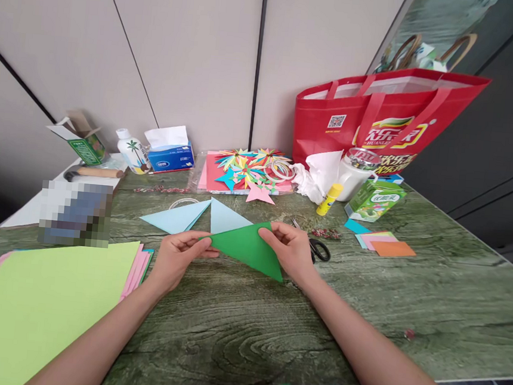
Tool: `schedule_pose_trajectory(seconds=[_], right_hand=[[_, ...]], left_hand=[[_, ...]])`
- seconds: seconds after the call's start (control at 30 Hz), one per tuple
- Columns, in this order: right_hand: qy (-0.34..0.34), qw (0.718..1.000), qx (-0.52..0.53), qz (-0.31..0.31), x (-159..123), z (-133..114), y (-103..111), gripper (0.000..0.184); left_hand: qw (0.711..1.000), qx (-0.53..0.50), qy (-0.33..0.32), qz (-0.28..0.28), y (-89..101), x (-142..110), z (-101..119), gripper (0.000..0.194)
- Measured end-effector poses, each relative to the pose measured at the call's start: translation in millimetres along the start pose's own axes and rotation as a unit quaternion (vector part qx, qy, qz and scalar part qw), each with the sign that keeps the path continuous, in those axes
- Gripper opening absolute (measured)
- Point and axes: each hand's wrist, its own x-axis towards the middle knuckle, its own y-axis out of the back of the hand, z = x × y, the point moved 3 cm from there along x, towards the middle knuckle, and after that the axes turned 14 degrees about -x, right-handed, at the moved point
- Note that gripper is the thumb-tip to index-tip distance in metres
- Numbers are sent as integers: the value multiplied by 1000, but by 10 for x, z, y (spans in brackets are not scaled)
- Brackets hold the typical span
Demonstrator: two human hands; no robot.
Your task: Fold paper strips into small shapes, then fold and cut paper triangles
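Note:
A green sheet of paper [251, 247], folded to a triangle, is held up between my two hands above the table. My left hand [183, 257] pinches its left corner between thumb and fingers. On the upper right edge, my right hand [288, 248] grips it with the thumb in front. Behind the green paper lie two light blue folded paper triangles [178, 215], the right one partly covered by it. Black-handled scissors [320, 250] rest just beyond my right hand, their blades partly hidden.
Stacked coloured paper [59, 295] covers the left front. Along the back stand a tissue box [170, 156], folded paper stars [247, 171], a yellow glue stick [329, 199], a white mug [352, 176], a green carton [375, 200] and a red bag [325, 123]. Small paper pieces [395, 248] lie right.

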Motion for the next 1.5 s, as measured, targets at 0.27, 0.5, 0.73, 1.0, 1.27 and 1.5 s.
schedule_pose_trajectory(seconds=[0.27,0.5,0.73,1.0,1.27,1.5], right_hand=[[50,995,-85,-7,-7,-55,21,28],[58,992,-109,-20,-16,-32,5,26],[105,981,-155,-45,-34,-37,-30,27],[157,965,-205,-54,-52,-75,-52,27],[172,956,-233,-51,-56,-70,-45,19],[215,949,-229,33,-76,-100,11,25]], left_hand=[[983,155,-22,-99,-41,-33,78,48],[960,183,22,-210,-138,-117,88,52],[894,333,24,-300,-152,-133,80,27],[873,344,25,-344,-203,-142,41,30],[877,341,39,-335,-218,-154,-13,34],[892,315,46,-321,-240,-175,-13,35]])
